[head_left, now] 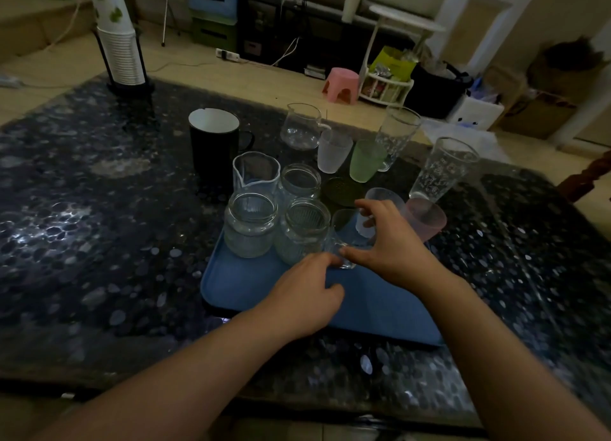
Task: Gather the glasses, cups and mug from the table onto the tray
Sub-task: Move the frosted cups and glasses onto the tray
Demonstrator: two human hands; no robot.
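A blue tray [251, 288] lies on the dark pebble-pattern table [99, 229]. Three clear glass jars [251, 224] and a clear beaker [256, 172] stand at the tray's far left. My right hand [393, 242] grips a small clear glass [342, 229] on the tray, and my left hand [307, 295] touches its base with the fingertips. Behind my right hand stand a frosted cup [383, 197] and a pink cup [426, 219]. Farther back are a black mug [213, 143], a glass pitcher [302, 126], a white frosted cup [334, 152], a green cup [365, 161] and two tall glasses [443, 169].
A stack of paper cups in a black holder [120, 43] stands at the table's far left corner. A dark round coaster [340, 190] lies behind the tray. Beyond the table are a pink stool [342, 85], a white rack [385, 88] and storage boxes.
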